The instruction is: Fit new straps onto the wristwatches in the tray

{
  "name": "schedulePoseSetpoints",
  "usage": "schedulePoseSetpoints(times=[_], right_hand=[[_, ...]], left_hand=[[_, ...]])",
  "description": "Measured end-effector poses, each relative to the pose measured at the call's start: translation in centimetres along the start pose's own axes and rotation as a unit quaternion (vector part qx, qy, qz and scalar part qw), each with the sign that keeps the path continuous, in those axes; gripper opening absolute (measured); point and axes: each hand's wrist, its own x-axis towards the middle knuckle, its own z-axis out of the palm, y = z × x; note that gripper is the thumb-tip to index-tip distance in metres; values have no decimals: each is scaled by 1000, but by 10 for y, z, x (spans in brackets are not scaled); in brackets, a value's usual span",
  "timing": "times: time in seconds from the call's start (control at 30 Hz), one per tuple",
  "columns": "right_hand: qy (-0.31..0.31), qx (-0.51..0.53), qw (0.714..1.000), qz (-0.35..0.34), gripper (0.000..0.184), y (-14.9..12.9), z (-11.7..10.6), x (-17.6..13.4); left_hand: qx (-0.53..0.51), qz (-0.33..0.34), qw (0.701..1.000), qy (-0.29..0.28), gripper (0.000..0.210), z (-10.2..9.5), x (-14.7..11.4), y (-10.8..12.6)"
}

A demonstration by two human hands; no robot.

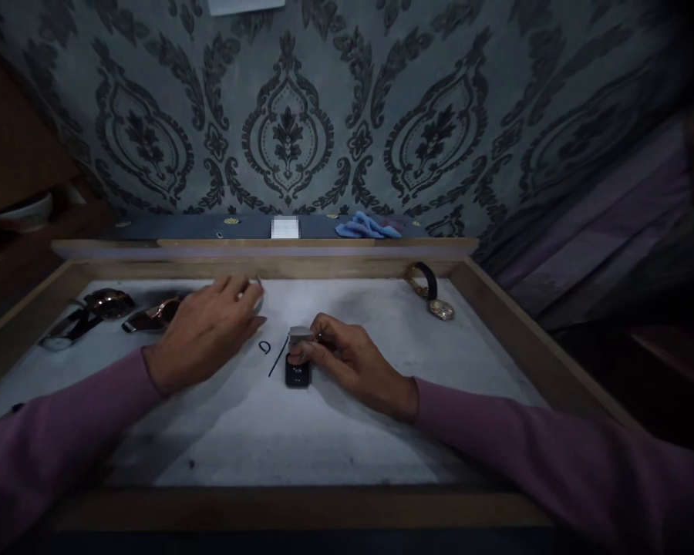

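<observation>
The small grey block (301,332) is near the middle of the shallow tray (301,509), in the right hand's fingers, and looks light and stiff, so a modest pinch on its sides should do. At the far left lie a dark-strapped watch (63,335), a round-cased watch (111,302) and, close to the wrist, another watch (150,316); their glasses would probably scratch, so the straps or case edges seem the safer hold. The left hand (208,331) hangs over the tray, fingers bent; something thin shows by its fingertips, but I cannot tell whether it is gripped. Next come a black ring (264,348), likely limp and easily lost, and a thin black strip (278,357), best lifted by an end. The black box (297,373) sits just below the block, probably rigid, its smooth face perhaps slippery. The right hand (362,362) has thumb and fingers closed on the block. Farther right, a gold watch (440,309) rests with its dark strap arched, an easy place to take hold.
</observation>
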Motion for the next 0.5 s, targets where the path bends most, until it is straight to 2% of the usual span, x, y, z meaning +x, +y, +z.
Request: schedulePoseSetpoints(times=[0.07, 0.13, 0.2, 0.3, 0.4, 0.5], right_hand=[[2, 24, 1000, 7, 25, 0, 0, 0], [7, 39, 999, 7, 25, 1, 0, 1], [16, 45, 999, 4, 25, 2, 0, 1], [26, 54, 998, 12, 26, 2, -1, 0], [33, 45, 998, 22, 27, -2, -1, -1], [36, 37, 998, 22, 25, -12, 0, -2]], left_hand=[[-132, 51, 990, -20, 23, 0, 4, 9], [-273, 78, 956, -70, 21, 4, 10, 15], [-364, 81, 921, -111, 15, 8, 15, 19], [-428, 33, 895, -123, 16, 13, 17, 20], [-439, -16, 892, -106, 11, 13, 13, 20], [-437, -31, 893, -108, 13, 11, 7, 22]])
